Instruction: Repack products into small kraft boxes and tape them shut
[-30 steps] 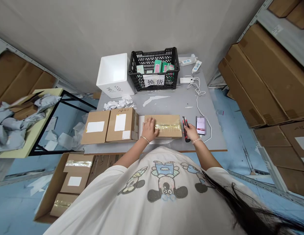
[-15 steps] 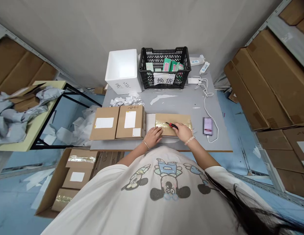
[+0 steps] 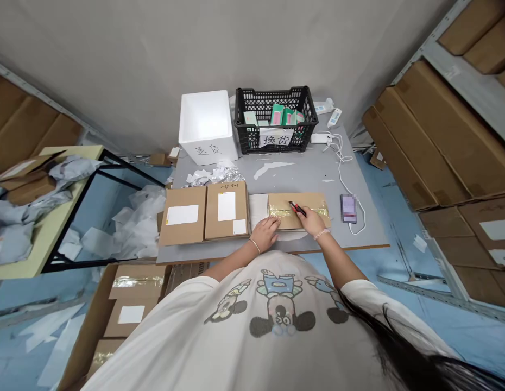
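A flat cardboard box lies on the grey table, with shiny yellowish tape running along its top. My right hand grips a red and black utility knife, its tip pointing up and left over the box. Whether the blade touches the cardboard I cannot tell. Resting on the box's left front corner, my left hand has its fingers laid flat across the tape end. Two taller cardboard boxes, one with a handwritten top and one farther left, stand beside it with white labels.
At the back are a white foam box and a black crate holding small green boxes. A phone charges on the right by a white cable. Crumpled plastic lies behind the labelled boxes. Cardboard cartons fill the right-hand shelf.
The view has shifted, so the table things appear slightly lower and mostly farther right. The knife has moved slightly right along the box and is tilted more steeply. My left hand stays on the corner.
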`<state>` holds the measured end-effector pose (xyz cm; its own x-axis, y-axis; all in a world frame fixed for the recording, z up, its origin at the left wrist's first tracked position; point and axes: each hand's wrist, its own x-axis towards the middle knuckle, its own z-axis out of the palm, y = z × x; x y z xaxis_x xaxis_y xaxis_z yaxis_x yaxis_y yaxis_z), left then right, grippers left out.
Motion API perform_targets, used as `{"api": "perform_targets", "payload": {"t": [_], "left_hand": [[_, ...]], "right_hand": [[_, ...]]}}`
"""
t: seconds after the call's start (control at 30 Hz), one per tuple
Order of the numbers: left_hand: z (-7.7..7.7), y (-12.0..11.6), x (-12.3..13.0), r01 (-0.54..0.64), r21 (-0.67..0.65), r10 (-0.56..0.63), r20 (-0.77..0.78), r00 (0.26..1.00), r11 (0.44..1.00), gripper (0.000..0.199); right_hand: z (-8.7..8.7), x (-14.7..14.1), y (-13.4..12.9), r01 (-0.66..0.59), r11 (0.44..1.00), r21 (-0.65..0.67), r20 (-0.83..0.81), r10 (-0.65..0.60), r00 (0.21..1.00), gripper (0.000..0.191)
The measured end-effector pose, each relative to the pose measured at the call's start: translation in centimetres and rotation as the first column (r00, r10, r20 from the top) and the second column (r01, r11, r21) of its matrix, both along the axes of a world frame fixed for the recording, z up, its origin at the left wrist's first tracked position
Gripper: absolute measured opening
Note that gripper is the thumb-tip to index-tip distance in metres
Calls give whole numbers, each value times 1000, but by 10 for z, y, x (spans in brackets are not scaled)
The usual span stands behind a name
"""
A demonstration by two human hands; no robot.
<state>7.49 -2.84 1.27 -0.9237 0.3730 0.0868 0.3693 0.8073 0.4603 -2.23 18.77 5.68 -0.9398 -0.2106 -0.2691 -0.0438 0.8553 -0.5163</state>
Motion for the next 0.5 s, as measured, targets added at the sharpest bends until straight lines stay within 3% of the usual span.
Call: {"api": "perform_targets", "payload": {"t": [0.13,0.3,0.4,0.5], "left_hand": [[10,10,-4,-66,-49,66,1,998,997,46],[20,36,-19,-161,-63,161,-2,987,985,49],[24,65,-38,-137,-79,137,-2,991,987,73],[28,100,-66,-88,-159,99,60,993,983,110]], "right_hand": [[-5,-3,55,261,959,-111,-40,-266,963,24],[-9,-8,112,447,872,-200,95,-437,895,33],[-11,-12,129,509,829,-230,213,-468,858,31],[-14,-14,134,489,838,-243,256,-430,865,28]]}}
